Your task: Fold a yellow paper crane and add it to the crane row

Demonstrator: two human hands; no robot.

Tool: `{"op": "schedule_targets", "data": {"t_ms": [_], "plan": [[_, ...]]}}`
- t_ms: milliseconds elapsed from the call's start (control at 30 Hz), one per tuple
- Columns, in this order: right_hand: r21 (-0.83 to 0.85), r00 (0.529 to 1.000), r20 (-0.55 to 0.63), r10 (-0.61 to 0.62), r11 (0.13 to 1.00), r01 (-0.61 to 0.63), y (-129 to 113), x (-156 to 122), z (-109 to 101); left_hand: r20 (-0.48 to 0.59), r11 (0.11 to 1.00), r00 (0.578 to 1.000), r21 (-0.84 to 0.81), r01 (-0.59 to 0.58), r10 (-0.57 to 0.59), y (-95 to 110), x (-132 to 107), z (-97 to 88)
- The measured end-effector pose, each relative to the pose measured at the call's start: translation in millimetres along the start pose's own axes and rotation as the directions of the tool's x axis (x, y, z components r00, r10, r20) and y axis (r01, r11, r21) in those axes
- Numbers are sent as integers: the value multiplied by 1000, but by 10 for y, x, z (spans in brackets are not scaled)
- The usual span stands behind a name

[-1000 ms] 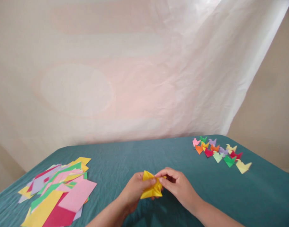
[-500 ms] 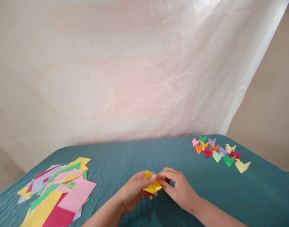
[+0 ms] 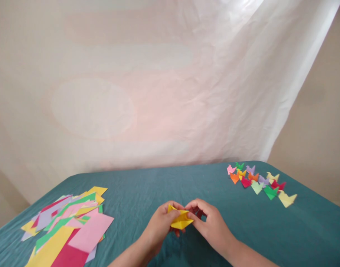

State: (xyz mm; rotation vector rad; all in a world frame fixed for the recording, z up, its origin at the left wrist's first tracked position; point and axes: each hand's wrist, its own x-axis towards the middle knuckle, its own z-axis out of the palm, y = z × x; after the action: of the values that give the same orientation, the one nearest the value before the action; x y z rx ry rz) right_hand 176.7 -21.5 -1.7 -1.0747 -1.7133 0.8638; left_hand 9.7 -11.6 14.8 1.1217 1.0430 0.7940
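A small folded piece of yellow paper (image 3: 182, 221) is held between my two hands, just above the table's near middle. My left hand (image 3: 164, 221) grips its left side, with the thumb on the near face and fingers behind. With thumb and fingertips, my right hand (image 3: 207, 222) pinches the paper's upper right edge. Folds and a pointed left corner show on the paper. Parts of it are hidden behind my fingers.
Loose sheets of coloured paper (image 3: 62, 222) lie in an overlapping pile at the left. Several folded paper birds (image 3: 257, 187) stand in rows at the far right. A dark green cloth (image 3: 142, 189) covers the table, and a pale hanging sheet (image 3: 159, 92) rises behind it.
My left thumb has shifted lower and left on the yellow paper, and more of its folded face shows. Both hands still hold it. The whole view has shifted slightly.
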Motion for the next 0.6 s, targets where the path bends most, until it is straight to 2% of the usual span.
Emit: {"op": "schedule_targets", "data": {"t_ms": [200, 600], "plan": [[-134, 998, -41, -40, 990, 34, -31, -45, 14, 28, 997, 999, -65, 38, -36, 2, -50, 50], [-141, 996, -65, -57, 989, 48, -10, -49, 17, 70, 990, 993, -100, 101, -94, 13, -90, 63]]}}
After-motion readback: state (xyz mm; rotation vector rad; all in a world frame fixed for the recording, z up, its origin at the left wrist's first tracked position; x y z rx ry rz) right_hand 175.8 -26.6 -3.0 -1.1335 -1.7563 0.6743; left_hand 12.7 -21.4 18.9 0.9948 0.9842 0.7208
